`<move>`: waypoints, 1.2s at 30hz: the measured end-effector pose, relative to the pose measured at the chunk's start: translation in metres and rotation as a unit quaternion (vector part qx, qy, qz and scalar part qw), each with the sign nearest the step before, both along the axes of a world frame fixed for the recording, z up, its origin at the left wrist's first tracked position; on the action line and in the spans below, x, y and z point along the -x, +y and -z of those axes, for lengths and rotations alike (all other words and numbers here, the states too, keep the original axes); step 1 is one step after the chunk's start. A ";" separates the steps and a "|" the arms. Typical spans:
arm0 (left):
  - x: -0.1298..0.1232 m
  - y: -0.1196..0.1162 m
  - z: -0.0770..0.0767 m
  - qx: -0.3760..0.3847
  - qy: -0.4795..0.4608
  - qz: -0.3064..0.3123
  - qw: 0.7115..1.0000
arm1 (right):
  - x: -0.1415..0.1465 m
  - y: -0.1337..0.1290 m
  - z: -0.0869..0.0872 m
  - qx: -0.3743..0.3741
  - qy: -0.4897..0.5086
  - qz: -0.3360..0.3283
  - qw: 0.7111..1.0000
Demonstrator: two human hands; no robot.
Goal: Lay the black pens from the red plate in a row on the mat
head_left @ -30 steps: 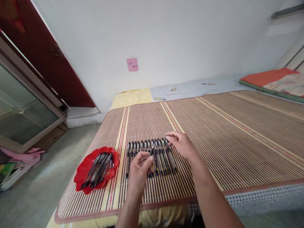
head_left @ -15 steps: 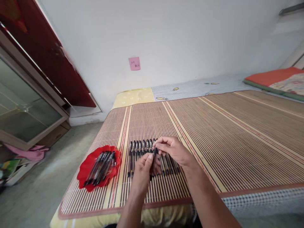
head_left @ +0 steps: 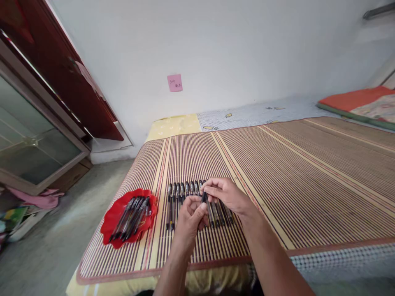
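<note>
My left hand (head_left: 191, 216) is closed around a black pen (head_left: 204, 197), whose dark end points up between thumb and fingers. The pen's lower part is hidden in the hand. At that upper end, my right hand (head_left: 222, 193) pinches with thumb and forefinger; the fingertips cover what lies between them. Beneath both hands, several clear-barrelled pens with black caps (head_left: 182, 189) lie side by side in a row on the striped mat (head_left: 265, 185). The hands hide the middle of that row. To the left, a red scalloped dish (head_left: 108, 218) holds a pile of similar pens (head_left: 132, 218).
The mat covers a bed with yellow and checked bedding (head_left: 175, 125). Folded orange bedding (head_left: 352, 100) lies at the far right. A pink note (head_left: 175, 83) sticks to the white wall. A glass-panelled cabinet door (head_left: 33, 135) and pink cloth (head_left: 40, 199) are at left.
My left hand has shifted slightly right and its grip on the pen has turned, hiding the pen's lower part. My right hand stays almost in place at the pen's upper end.
</note>
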State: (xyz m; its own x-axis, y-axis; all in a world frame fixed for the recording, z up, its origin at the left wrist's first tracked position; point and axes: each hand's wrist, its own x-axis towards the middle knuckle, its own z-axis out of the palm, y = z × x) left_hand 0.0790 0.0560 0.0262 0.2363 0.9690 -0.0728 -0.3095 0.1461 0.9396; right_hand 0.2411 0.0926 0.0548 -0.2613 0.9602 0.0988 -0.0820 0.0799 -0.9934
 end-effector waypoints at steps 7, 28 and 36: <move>0.003 0.000 0.001 -0.015 0.014 0.031 0.999 | 0.001 0.002 0.004 -0.015 0.016 -0.001 1.000; 0.001 0.000 0.004 -0.033 0.002 0.011 0.999 | 0.004 0.002 0.005 0.001 0.051 -0.027 0.998; -0.002 -0.002 0.002 0.043 -0.055 0.051 0.996 | -0.003 0.001 0.002 -0.011 0.078 -0.022 0.997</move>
